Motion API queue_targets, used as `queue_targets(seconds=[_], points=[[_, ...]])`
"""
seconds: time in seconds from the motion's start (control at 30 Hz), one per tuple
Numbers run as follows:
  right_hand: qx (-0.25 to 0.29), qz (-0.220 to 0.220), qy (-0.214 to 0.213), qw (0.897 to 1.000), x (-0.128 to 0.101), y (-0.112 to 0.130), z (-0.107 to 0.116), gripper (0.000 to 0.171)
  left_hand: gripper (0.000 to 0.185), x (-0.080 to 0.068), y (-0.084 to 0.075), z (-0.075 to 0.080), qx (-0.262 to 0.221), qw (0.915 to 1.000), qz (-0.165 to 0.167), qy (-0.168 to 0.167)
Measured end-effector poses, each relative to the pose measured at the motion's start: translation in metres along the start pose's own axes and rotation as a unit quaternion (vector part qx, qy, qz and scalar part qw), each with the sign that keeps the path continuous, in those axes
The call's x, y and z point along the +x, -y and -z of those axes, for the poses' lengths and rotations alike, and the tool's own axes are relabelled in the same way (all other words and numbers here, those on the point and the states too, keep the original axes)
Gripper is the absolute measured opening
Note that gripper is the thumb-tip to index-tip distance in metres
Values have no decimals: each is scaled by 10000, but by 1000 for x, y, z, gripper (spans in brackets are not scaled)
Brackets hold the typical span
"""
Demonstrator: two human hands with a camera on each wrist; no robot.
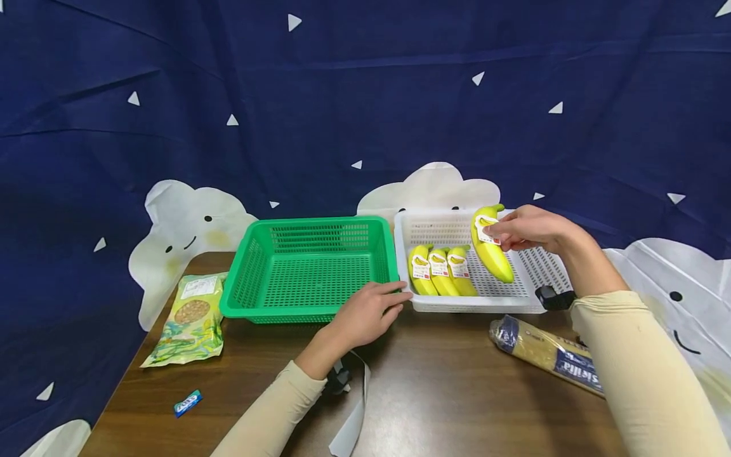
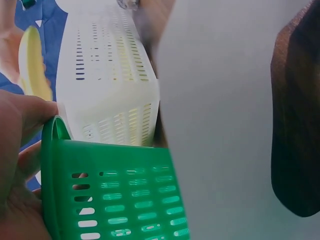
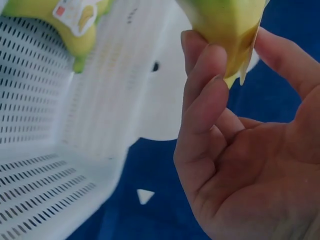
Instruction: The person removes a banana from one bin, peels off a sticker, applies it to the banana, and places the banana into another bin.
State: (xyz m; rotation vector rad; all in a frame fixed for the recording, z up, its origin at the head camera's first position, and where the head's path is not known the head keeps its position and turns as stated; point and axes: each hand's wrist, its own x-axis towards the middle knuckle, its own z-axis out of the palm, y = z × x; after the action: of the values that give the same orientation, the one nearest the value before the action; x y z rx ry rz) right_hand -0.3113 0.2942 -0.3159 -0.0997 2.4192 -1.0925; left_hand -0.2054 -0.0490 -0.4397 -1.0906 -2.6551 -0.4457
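In the head view my right hand pinches a yellow banana with a white label, holding it above the white basket. The right wrist view shows the thumb on one side of this banana and the fingertips on the other. Three more labelled bananas lie side by side at the left of the white basket. My left hand rests at the front right corner of the green basket, its fingers stretched towards the white basket's near left corner. No contents show inside the green basket.
A yellow-green food bag lies left of the green basket, with a small blue packet nearer me. A long pasta-like pack lies before the white basket, partly behind my right sleeve. A grey strap hangs near my left wrist.
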Motion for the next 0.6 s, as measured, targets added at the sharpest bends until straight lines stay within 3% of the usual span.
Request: queue_targets(seconds=[0.17, 0.43, 0.6], points=[[213, -280, -21, 9994, 21, -7, 4, 44, 33, 0, 1, -2, -60, 10000, -35, -19], [-119, -811, 34, 9966, 51, -21, 0, 41, 34, 1, 2, -1, -44, 10000, -23, 9], [-629, -1123, 135, 9916, 63, -31, -9, 39, 34, 0, 5, -2, -29, 10000, -4, 63]])
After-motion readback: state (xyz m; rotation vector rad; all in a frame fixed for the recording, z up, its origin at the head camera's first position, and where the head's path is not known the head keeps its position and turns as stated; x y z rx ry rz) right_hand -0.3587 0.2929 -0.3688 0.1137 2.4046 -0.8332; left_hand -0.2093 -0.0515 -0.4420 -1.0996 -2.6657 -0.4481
